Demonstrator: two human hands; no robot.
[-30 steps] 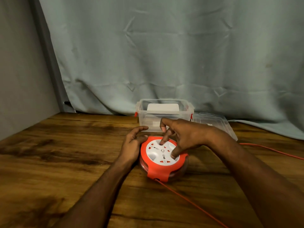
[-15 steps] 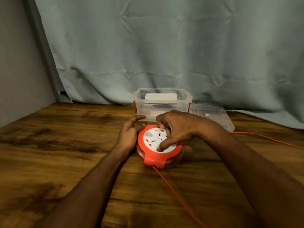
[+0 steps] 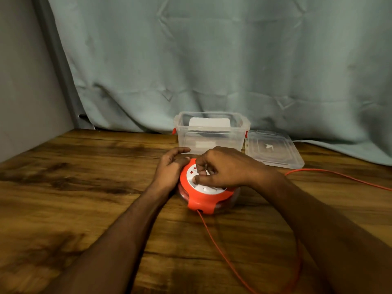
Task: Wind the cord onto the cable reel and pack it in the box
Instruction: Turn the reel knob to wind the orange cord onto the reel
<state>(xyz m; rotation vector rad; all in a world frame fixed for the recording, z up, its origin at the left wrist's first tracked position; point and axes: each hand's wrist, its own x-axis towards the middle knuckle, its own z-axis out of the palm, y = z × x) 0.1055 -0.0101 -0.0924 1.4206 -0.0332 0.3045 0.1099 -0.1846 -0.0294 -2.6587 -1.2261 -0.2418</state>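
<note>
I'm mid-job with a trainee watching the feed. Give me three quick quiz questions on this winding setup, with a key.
1. True or false: the lid is clipped onto the clear box.
2. Which hand rests against the side of the cable reel?
A. left hand
B. right hand
C. neither
3. Fill in: the loose orange cord leaves the reel on the side ______ the person.

Key
1. False: the lid lies flat on the wooden table, right of the open box.
2. A: the right hand's fingers are curled on the reel's white top face.
3. Nearest.
</note>
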